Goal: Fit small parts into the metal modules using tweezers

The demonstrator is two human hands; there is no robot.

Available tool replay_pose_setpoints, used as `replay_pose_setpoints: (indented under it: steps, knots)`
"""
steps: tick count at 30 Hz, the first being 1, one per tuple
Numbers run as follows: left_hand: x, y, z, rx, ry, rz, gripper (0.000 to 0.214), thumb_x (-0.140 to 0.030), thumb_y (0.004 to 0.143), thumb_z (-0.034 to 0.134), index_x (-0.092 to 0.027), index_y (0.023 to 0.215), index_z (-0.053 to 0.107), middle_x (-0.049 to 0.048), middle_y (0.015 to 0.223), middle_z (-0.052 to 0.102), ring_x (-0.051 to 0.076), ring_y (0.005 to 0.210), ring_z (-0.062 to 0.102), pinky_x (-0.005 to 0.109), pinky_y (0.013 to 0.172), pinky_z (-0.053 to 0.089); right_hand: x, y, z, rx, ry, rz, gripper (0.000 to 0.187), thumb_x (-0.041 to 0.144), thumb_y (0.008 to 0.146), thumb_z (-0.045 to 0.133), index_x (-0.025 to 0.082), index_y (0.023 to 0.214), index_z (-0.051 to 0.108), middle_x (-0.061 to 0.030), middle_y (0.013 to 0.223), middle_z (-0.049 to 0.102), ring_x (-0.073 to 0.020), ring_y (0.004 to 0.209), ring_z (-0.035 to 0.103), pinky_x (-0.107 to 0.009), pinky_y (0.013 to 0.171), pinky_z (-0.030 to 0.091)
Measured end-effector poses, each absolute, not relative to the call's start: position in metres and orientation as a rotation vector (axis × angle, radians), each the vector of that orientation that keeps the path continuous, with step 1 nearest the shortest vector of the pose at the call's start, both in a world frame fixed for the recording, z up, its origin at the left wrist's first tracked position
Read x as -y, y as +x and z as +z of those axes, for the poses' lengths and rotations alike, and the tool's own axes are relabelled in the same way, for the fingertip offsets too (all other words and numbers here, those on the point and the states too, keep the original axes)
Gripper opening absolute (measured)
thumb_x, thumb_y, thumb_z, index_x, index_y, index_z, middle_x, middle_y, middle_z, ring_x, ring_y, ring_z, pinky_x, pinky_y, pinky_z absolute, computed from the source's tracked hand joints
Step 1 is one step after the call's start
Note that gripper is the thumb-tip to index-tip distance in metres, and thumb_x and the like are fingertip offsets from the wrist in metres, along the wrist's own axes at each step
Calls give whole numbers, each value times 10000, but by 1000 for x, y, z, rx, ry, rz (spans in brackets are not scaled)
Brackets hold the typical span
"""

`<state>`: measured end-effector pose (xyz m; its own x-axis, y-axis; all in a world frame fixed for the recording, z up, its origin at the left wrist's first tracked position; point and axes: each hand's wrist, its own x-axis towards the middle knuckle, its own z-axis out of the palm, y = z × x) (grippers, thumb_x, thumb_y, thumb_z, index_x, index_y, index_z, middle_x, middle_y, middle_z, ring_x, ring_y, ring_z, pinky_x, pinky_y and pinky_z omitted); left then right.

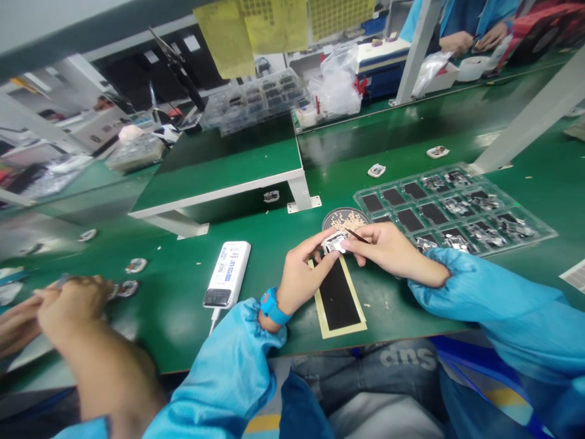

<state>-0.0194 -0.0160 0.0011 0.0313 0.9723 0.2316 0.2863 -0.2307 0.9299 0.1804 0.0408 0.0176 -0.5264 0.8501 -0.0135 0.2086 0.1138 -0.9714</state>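
My left hand grips a small white housing with silvery and dark parts in it, thumb in front and fingers behind. At its right side, my right hand pinches a thin dark tool, which looks like tweezers; its tip points up and left by the housing. My right fingertips appear to touch the housing too. Just behind my hands is a round dark dish of small beige pieces. Below them lies a black sheet on yellow backing. A blue band circles my left wrist.
On the right is a clear compartment tray of metal parts and black pieces. A white power bank with a cable lies left. Several white housings are scattered about. A low green shelf stands behind. Another person's hands work at far left.
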Motion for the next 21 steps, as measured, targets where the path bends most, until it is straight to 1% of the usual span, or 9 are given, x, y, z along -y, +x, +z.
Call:
replay_pose_setpoints:
  steps: [2,7,10,12,14,16,18,20,21]
  knots:
    - [16,-20,2,-1327,1711,1254,432,-290,881,717,-238,1309,684,65,1195,733,138,765,619,278,727,530,-41,180,16,1813,-1021,1437,478,559,877,663,177,595,614,13,536,614,-84,491,458,-251,518,343]
    - [16,-21,3,-1338,1851,1293,423,-271,893,706,-220,1313,684,83,1209,735,177,883,683,276,719,553,-41,180,15,1808,-1020,1396,479,575,866,669,176,605,628,9,542,626,-89,496,478,-247,504,341]
    - [17,-20,3,-1368,1839,1289,420,-286,886,717,-229,1301,693,78,1193,743,177,859,689,290,723,569,-41,179,14,1813,-1022,1380,463,556,871,672,177,608,629,13,536,619,-87,490,474,-247,501,347]
    - [17,-20,1,-1391,1771,1282,427,-298,870,736,-240,1292,700,65,1178,749,170,835,686,301,747,580,-41,178,12,1810,-1030,1365,431,533,864,691,177,629,628,14,540,616,-92,500,490,-247,511,369]
    - [16,-20,-2,-1369,1624,1282,441,-306,853,756,-248,1287,702,57,1185,748,175,867,696,315,806,591,-41,176,9,1767,-1043,1316,385,502,832,737,175,668,616,11,581,627,-102,535,527,-249,532,406]
    - [14,-20,-5,-1276,1440,1281,461,-303,836,775,-239,1286,701,63,1206,742,202,963,713,338,888,593,-41,174,6,1695,-1016,1278,322,449,791,790,176,770,622,-2,698,668,-125,630,603,-259,605,480]
    - [13,-19,-6,-1151,1283,1280,475,-286,813,798,-219,1274,705,77,1211,740,229,1045,715,359,951,586,-41,173,4,1630,-938,1292,317,390,768,819,181,918,633,-23,860,705,-156,783,671,-285,737,545]
    - [12,-18,-5,-1055,1181,1278,468,-263,796,815,-210,1250,713,83,1192,747,230,1048,723,362,963,587,-40,171,1,1594,-863,1346,351,350,771,818,183,1022,639,-41,971,717,-178,909,692,-316,855,560]
    - [12,-17,-5,-1023,1149,1279,455,-253,792,819,-211,1234,720,82,1177,752,223,1025,730,355,953,593,-40,170,1,1578,-846,1370,348,340,774,814,179,1032,645,-47,989,718,-184,935,693,-325,882,560]
